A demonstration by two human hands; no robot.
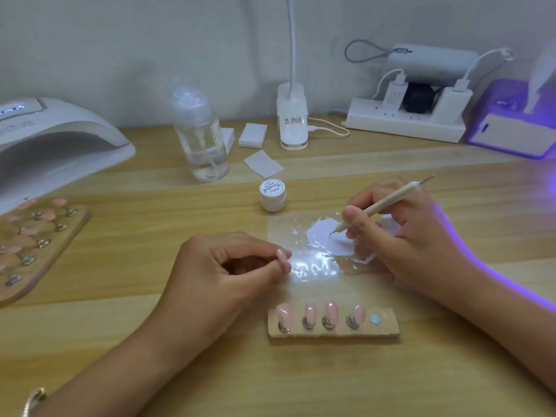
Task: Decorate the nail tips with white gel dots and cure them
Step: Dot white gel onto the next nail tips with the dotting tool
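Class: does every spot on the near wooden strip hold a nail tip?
No: the strip's rightmost spot shows only a white pad.

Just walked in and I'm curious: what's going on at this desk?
A person is decorating false nails. The right hand holds a dotting pen, its tip dipped in a puddle of white gel on a clear sheet. The left hand pinches one pink nail tip beside that sheet. Four more pink tips stand on a wooden strip in front, its fifth spot without one. The curing lamp sits at far left.
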